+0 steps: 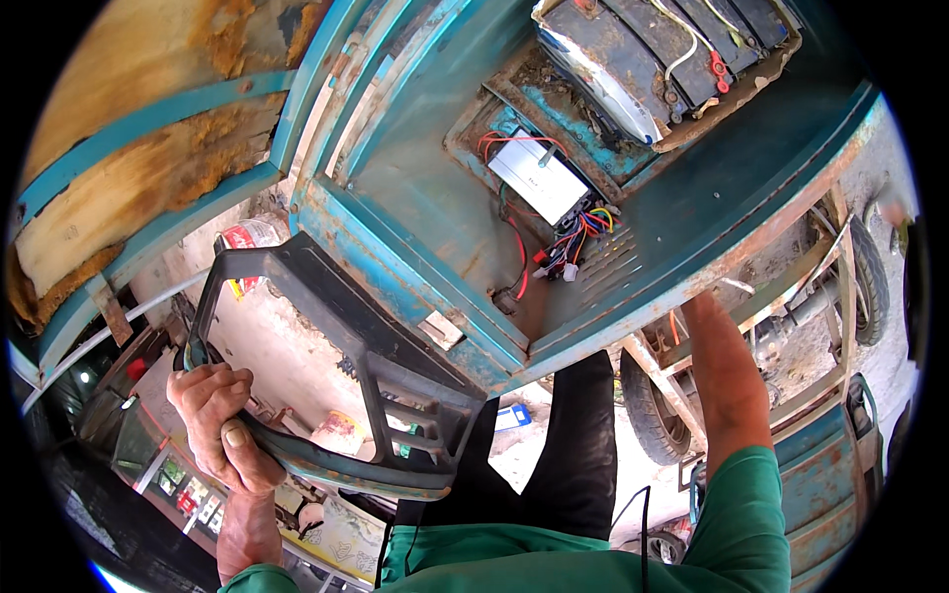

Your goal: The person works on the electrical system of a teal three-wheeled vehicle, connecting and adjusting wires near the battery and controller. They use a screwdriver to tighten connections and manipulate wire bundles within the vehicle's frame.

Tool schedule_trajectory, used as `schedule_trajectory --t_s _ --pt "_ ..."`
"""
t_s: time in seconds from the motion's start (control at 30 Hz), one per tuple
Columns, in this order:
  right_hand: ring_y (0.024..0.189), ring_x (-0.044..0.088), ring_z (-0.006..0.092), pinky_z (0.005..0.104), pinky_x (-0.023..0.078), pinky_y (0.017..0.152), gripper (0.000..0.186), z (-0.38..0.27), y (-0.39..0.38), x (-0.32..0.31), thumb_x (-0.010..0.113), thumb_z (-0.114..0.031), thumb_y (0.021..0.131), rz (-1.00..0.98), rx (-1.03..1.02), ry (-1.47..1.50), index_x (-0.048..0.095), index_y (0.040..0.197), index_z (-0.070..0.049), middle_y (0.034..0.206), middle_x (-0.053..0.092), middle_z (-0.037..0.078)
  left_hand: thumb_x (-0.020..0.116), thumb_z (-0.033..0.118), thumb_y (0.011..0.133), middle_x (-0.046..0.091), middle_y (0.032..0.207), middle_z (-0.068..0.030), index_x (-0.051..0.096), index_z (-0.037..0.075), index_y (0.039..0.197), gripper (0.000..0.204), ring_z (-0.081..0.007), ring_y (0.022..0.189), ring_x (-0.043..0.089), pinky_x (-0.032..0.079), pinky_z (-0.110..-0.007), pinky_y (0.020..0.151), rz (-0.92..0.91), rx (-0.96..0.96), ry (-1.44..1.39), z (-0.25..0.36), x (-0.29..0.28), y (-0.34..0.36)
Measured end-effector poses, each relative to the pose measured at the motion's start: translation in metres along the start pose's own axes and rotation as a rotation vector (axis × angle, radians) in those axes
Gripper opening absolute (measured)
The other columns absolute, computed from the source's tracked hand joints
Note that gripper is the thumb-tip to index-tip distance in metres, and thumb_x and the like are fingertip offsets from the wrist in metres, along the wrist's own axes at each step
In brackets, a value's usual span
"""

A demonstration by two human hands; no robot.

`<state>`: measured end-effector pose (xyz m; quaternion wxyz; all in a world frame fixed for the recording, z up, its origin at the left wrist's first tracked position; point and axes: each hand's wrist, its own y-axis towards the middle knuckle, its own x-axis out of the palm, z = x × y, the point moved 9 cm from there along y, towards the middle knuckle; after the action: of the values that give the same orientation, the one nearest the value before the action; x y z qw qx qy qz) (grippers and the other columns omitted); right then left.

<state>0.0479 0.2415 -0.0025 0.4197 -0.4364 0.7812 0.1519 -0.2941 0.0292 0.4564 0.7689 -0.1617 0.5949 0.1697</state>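
Note:
My left hand (222,425) is wrapped round the outer bar of a black plastic frame (371,366) with slots, which stands against the side of a teal metal compartment (415,257). My right forearm (727,385) reaches up to the compartment's rusty near rim, where the hand disappears under the edge. Its fingers are hidden. Inside the compartment lies a silver controller box (539,178), with a bundle of coloured wires (578,237) and connectors at its near end. Behind it, dark batteries (672,59) with white and red leads sit in a torn cardboard box (603,84).
A teal-framed panel (148,168) with stained, peeling board stands at the upper left. Below on the right are a bare metal frame (781,296) and tyres (652,410). A small blue box (512,417) lies on the floor near my legs.

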Motion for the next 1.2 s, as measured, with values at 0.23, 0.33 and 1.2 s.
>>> schedule_trajectory --t_s 0.23,0.33,1.2 --pt "0.109 0.058 0.0301 0.0442 0.037 0.105 0.044 0.003 0.005 0.008 0.056 -0.044 0.085 0.04 -0.003 0.063 0.066 0.108 -0.008 0.111 0.065 0.015 0.039 0.033 0.1 0.067 0.097 -0.0149 0.064 0.002 0.098 0.04 -0.0307 0.1 0.054 0.04 -0.048 0.095 -0.005 0.028 -0.02 0.001 0.001 0.001" --pt "0.109 0.057 0.0297 0.044 0.037 0.105 0.045 0.008 0.001 0.014 0.055 -0.044 0.085 0.09 0.005 0.183 0.066 0.109 -0.008 0.111 0.065 0.014 0.039 0.034 0.099 0.066 0.098 -0.0154 0.064 0.001 0.1 0.041 -0.0315 0.1 0.054 0.036 -0.05 0.101 -0.014 0.071 0.021 0.006 0.005 0.007" --pt "0.079 0.068 0.0334 0.0413 0.053 0.075 0.023 -0.087 -0.094 0.064 0.067 -0.02 0.093 0.678 1.09 0.927 0.068 0.104 0.0 0.085 0.07 0.019 0.037 0.035 0.098 0.06 0.1 -0.0172 0.06 0.0 0.094 0.042 -0.0295 0.1 0.052 0.037 -0.042 0.096 -0.253 0.177 0.061 0.032 0.025 0.014"
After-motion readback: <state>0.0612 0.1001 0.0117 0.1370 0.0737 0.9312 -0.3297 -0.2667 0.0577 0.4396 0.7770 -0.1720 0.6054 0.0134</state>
